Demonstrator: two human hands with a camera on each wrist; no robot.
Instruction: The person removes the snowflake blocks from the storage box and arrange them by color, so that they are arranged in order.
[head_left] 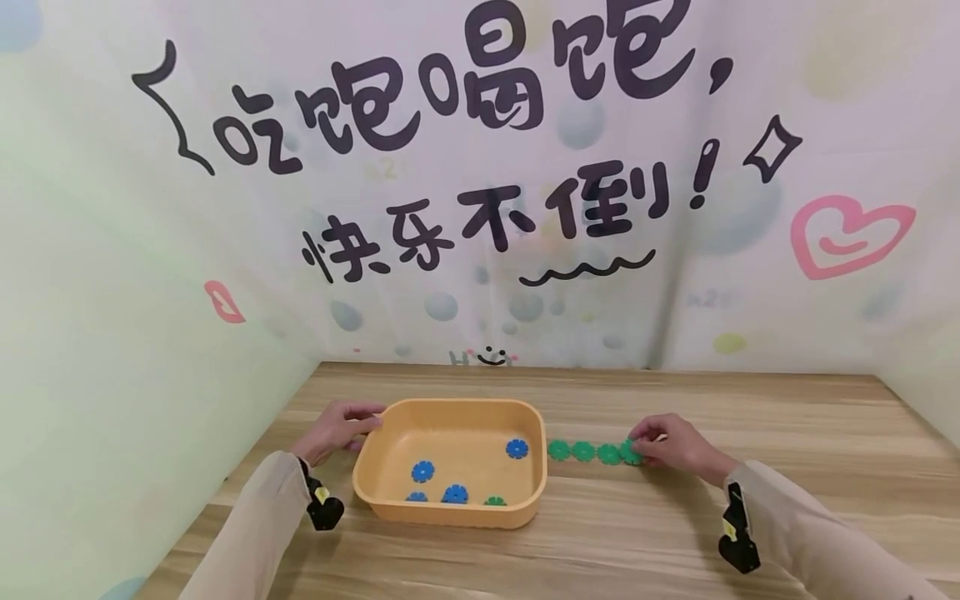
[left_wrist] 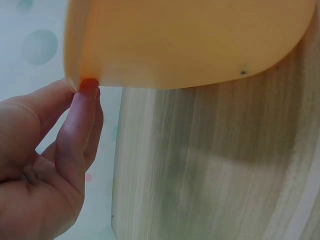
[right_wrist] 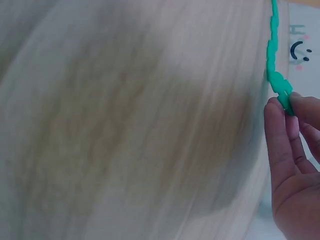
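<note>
Currently gripping the L end of an orange-yellow rounded-rectangular plastic tub point(head_left: 450, 517) w/ L hand point(head_left: 336, 429); pinching the far-R piece of a row of notched green plastic discs point(head_left: 583, 451) w/ R hand point(head_left: 681, 446), just R of tub, on wood-grain table point(head_left: 637, 550). Inside tub: notched blue plastic discs point(head_left: 423, 472).

Basin point(head_left: 457, 514) on table point(head_left: 600, 550), discs point(head_left: 422, 472) inside, disc row point(head_left: 584, 451) to right

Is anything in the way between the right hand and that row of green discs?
No, nothing visible: the right hand pinches the end disc of the green row. The tub is by the other end.
</note>
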